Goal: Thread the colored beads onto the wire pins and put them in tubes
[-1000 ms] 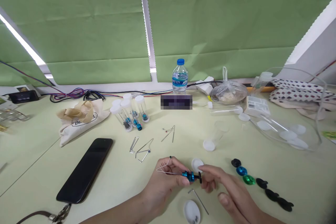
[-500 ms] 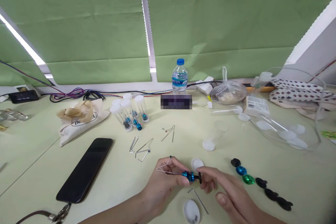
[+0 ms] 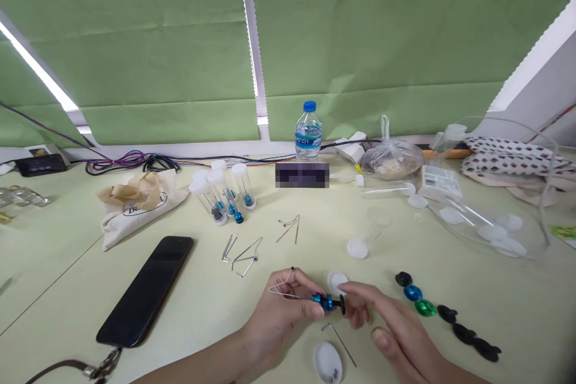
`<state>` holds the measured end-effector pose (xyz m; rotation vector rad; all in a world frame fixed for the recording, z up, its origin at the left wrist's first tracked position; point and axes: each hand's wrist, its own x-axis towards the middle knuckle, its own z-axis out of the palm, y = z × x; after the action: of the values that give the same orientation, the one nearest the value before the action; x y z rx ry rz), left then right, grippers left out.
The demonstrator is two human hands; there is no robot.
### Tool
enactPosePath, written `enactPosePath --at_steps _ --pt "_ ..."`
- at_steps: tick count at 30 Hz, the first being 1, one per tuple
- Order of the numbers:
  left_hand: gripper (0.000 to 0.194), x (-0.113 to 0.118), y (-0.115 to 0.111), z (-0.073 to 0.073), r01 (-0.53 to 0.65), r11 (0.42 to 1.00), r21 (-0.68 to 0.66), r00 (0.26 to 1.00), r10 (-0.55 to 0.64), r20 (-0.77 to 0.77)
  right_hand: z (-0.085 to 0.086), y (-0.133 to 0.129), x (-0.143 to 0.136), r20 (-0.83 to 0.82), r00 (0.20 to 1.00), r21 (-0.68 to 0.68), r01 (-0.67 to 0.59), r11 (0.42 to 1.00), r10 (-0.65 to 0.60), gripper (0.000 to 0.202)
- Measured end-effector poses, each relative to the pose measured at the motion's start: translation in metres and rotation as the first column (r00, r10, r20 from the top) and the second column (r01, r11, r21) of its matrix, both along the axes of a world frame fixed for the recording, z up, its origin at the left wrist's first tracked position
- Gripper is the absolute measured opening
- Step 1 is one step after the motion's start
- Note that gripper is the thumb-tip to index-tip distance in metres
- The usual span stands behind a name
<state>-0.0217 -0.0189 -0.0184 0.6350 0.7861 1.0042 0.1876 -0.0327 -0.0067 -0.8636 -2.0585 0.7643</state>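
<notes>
My left hand [image 3: 281, 318] is closed on a small blue metal spool-like part [image 3: 321, 301]. A black shaft with a black disc [image 3: 342, 305] sticks out of the part's right end. From its left end a thin bent wire [image 3: 281, 291] loops back over my fingers, with a dark bead at the tip. My right hand [image 3: 391, 318] is open beside the disc, thumb apart and index finger stretched toward a white round cap [image 3: 337, 282]. Whether its curled fingers touch the disc is hard to tell. Below lie a hex key [image 3: 341, 346] and a white cap [image 3: 327, 362] holding tiny dark pieces.
To the right lie black pieces [image 3: 464, 333], a blue one [image 3: 413, 293] and a green one [image 3: 425, 308]. Bent metal keys [image 3: 245, 257], capped clear tubes [image 3: 218, 189], a phone [image 3: 146, 291], a cloth bag [image 3: 139, 207] and a water bottle [image 3: 308, 132] are around.
My right index finger has shifted slightly left, its tip now past the disc and over the white cap's edge. The left hand and the blue part have barely moved.
</notes>
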Motion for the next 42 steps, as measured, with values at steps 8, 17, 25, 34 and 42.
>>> enactPosePath --at_steps 8,17,25,34,42 --pt "0.022 -0.0006 0.0002 -0.0008 0.005 1.000 0.008 1.000 -0.005 0.011 0.0002 0.0006 0.0022 0.006 1.000 0.063 -0.019 0.998 0.018 0.039" --pt "0.021 -0.0003 0.0022 -0.0007 -0.003 1.000 0.009 1.000 0.003 0.002 0.0023 -0.0003 0.0003 0.021 1.000 0.042 0.008 0.999 -0.009 0.037" --pt "0.020 -0.0005 -0.0005 -0.0013 0.001 1.000 0.017 1.000 -0.001 0.018 -0.0026 -0.0007 0.0023 0.026 1.000 0.021 -0.014 1.000 0.014 0.038" --pt "0.021 -0.0005 0.0024 -0.0006 0.002 1.000 0.005 1.000 -0.002 0.011 -0.0027 0.0007 0.0036 0.057 0.997 0.042 -0.044 0.998 0.042 0.040" --pt "0.021 -0.0010 0.0014 -0.0006 0.002 1.000 0.018 1.000 -0.002 0.010 -0.0028 0.0013 0.0035 0.054 0.998 0.034 -0.048 0.998 0.046 0.045"
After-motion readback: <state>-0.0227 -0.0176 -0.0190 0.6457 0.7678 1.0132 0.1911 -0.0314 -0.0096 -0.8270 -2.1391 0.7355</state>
